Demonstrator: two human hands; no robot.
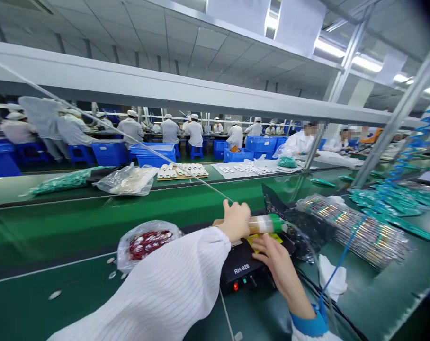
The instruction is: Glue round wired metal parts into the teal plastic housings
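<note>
Head view records both bare hands at a green assembly tabletop (33, 312). The left hand (236, 220), in a white ribbed sleeve (158, 284), is clenched around the near end of a clear syringe barrel (263, 225) with a green end cap (279, 222), held roughly level; its contents look pale and amber. The right hand (281, 270), with a blue cuff (309, 324), sits just below the barrel, its fingers (261, 246) extended beside a yellow card (268, 238). The view is poor here, and whether those fingers grip anything cannot be confirmed. Directly beneath the fingers stands a black control box marked RH-928 (241, 270), its red lamp lit. Left of the fingers lies a clear bag of red and silver parts (147, 244), with loose silver discs (111, 260) just beside it on the tabletop. Right of the fingers are a black plastic bag (303, 227), a bagged bundle of striped strips (353, 229), a white tissue (332, 277), and green strips (385, 203) under a blue coiled hose (407, 151). Well ahead of the fingers, across a green conveyor belt (94, 222), co-workers in white (193, 132) work beside blue crates (232, 155).
</note>
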